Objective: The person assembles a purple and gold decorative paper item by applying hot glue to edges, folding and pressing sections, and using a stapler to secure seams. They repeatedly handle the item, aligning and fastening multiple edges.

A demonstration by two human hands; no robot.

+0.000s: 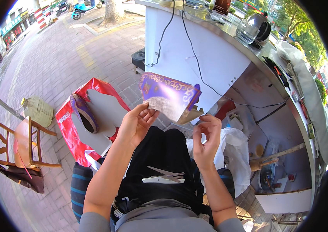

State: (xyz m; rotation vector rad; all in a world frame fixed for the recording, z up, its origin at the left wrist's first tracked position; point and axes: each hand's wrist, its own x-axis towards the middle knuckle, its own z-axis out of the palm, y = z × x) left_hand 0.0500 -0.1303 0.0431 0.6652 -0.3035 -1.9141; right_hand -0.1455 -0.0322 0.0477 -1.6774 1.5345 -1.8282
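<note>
Over my knees, my left hand [136, 124] pinches the lower edge of a purple patterned piece [168, 87] between thumb and fingers. It bears a gold scroll border and a rough greyish-brown patch, with glare across its middle. Brownish flaps [191, 114] stick out at its lower right. Just beside these flaps is my right hand [207, 137], its fingers curled and the thumb apart, holding nothing that I can see. A white-handled tool [163, 180] with slim metal blades lies on my black-trousered lap. To the left, a purple patterned shoe [84, 113] rests on grey sheets [108, 104].
A red bag [78, 148] lies under the grey sheets. Further left stand a wooden chair [23, 145] and a yellowish plastic jug [38, 110]. On the right is a white counter [190, 55] with hanging black cords, a kettle [264, 30] and open shelves. A white plastic bag [233, 153] sits by my right knee.
</note>
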